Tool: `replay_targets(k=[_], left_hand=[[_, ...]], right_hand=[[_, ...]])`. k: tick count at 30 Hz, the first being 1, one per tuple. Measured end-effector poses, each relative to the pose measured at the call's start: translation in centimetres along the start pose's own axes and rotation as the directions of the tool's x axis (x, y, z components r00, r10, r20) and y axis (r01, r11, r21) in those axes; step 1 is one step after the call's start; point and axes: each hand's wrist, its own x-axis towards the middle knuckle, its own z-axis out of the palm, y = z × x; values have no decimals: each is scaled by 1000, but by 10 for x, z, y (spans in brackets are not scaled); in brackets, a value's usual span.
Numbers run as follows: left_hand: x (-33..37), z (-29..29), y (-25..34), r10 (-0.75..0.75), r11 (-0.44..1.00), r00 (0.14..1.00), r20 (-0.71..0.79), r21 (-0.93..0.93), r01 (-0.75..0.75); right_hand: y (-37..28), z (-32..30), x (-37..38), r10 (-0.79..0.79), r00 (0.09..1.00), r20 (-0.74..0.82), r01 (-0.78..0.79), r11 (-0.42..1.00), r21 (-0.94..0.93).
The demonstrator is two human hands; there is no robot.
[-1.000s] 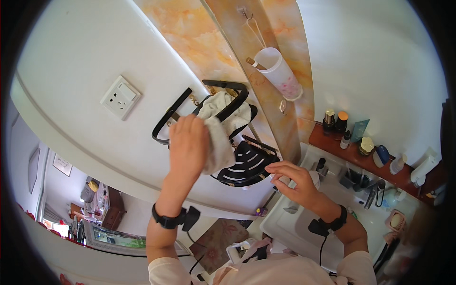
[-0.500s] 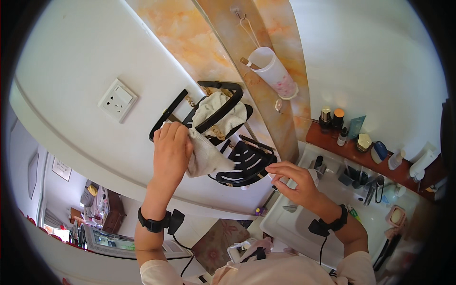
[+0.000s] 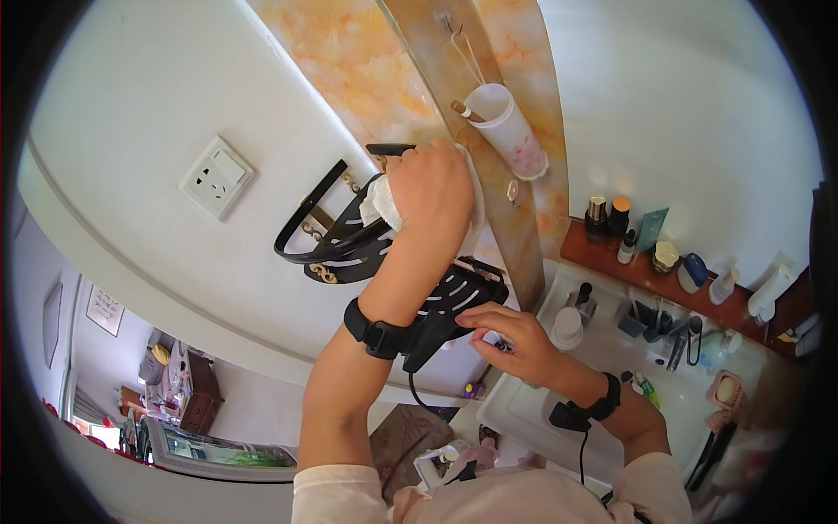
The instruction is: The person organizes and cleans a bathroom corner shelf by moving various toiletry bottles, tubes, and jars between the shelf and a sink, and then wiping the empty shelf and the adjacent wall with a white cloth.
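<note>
A white cloth shows on both sides of my left hand, which is closed around it at the right end of the upper black corner shelf. This shelf has a curved black rail and gold scroll ornaments. Below it, partly behind my left forearm, is a second black slotted shelf. My right hand hangs just below and to the right of that lower shelf, fingers loosely bent and apart, with nothing seen in it.
A white cup with a brown stick in it hangs from a wall hook. Bottles and jars line a red-brown ledge above the white sink. To the left, a socket is set in the white wall.
My left hand has moved right and up with the cloth, from the left end of the upper shelf to its right end. My right hand has shifted slightly left and down.
</note>
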Motion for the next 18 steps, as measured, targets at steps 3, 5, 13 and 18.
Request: replay_targets(k=[3,5,13,18], left_hand=[[-3,4,-4,42,999,993,-108,38,-38],[-16,-4,-19,83,996,992,-97,-30,-86],[-83,-41,-136,338,910,939,-55,-236,-342],[-79,-42,-108,231,968,973,-26,-97,-233]], right_hand=[[-2,6,-1,16,1000,2,-16,1000,4],[-2,6,-3,18,1000,1,-18,1000,2],[-3,-11,-12,43,999,-25,-44,998,-40],[-1,-6,-7,48,999,6,-48,999,-8]])
